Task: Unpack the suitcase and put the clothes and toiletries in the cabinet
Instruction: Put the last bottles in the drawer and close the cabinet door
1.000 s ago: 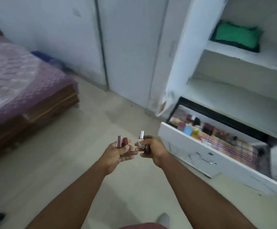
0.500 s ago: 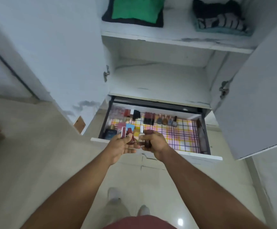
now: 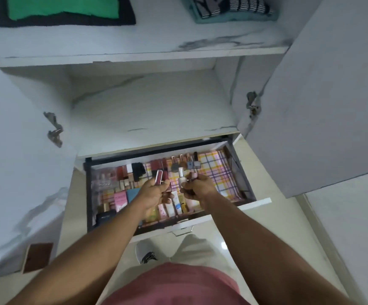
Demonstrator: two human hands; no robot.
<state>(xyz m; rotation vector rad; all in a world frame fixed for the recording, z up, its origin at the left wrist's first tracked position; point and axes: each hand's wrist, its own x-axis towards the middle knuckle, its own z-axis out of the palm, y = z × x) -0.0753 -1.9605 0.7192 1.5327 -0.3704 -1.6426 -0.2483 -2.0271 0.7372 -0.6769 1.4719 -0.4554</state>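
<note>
We're hovering over the open white cabinet drawer (image 3: 264, 201): left hand (image 3: 154, 193) gripping pink lipstick tubes (image 3: 159, 176), right hand (image 3: 197, 187) pinching small nail-polish bottles (image 3: 182, 176). Folded clothes (image 3: 62, 7) shelved; these toiletries not yet placed.

Green cloth (image 3: 63, 6) cut off (top edge); drawer labels unreadable.

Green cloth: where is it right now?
Head view, top left: the green cloth lies folded on a dark cloth on the cabinet's upper shelf, left of the striped pile and above the open drawer.
</note>
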